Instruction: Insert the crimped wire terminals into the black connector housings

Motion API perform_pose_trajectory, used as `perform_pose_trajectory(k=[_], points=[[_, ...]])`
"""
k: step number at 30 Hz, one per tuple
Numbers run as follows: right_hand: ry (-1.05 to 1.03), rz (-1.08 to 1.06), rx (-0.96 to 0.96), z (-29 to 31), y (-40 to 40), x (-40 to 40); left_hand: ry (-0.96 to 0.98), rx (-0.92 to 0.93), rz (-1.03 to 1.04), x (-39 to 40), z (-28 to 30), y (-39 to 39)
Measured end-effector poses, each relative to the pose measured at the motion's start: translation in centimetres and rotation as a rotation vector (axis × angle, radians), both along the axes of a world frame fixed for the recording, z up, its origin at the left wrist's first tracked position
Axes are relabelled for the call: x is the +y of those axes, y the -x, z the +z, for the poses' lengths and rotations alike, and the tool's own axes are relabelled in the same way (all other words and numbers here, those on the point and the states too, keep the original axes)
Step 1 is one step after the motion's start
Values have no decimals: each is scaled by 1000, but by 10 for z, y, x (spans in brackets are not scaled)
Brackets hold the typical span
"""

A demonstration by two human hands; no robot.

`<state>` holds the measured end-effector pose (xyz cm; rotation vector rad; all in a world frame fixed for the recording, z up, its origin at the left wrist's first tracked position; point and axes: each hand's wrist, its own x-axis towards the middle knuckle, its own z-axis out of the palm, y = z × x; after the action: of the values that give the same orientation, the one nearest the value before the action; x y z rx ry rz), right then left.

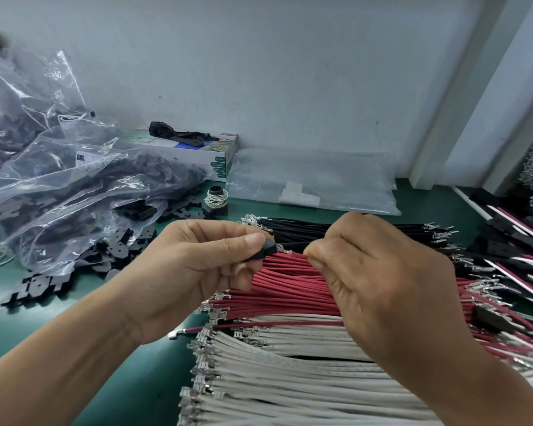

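The black housing [263, 250] sits pinched between thumb and curled fingers of the left hand [194, 265], held above the red wires [290, 287] on the green bench [130, 364]. It looks small, light and rigid, so a firm pinch on its flat sides should suit it. The right hand [382, 272] is curled, thumb and forefinger pinching a wire whose colour I cannot tell, with its metal terminal [285, 249] just beside the housing's opening. The terminal is likely thin and easily bent, the wire limp, so gripping close behind the crimp seems best. Both wrists are raised, knuckles facing the camera, the hands near each other.
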<state>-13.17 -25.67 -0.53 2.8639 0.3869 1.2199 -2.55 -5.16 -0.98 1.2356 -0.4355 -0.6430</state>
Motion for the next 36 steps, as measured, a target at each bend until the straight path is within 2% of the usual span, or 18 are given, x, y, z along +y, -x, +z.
perform_pose_trajectory(k=[5, 12, 15, 19, 21, 23, 26, 28, 31, 33, 34, 36], points=[[68, 15, 38, 2, -1, 0, -89, -11, 19, 2, 5, 0], [-7, 56, 77, 1, -4, 0, -105, 18, 46, 1, 4, 1], [19, 78, 41, 1, -5, -3, -149, 12, 2, 4, 5, -2], [15, 82, -21, 1, -6, -1, -128, 95, -31, 4, 5, -4], [-105, 132, 12, -1, -6, 0, -115, 124, -43, 3, 4, -3], [-346, 181, 118, -2, -5, 2, -79, 135, -34, 2, 2, -3], [-575, 122, 241, -6, -6, 4, -46, 101, 8, -4, -1, 2], [-638, 63, 296, -9, -7, 5, -114, -54, 95, -8, -4, 6], [-664, 14, 327, -10, -7, 4, -352, -553, 242, -10, -11, 8], [-634, -12, 330, -10, -8, 2, -425, -863, 258, -6, -16, 7], [-621, -17, 334, -10, -8, 2, -439, -958, 244, -4, -17, 7], [-609, 2, 362, -9, -8, -1, -444, -970, 216, -4, -18, 5]])
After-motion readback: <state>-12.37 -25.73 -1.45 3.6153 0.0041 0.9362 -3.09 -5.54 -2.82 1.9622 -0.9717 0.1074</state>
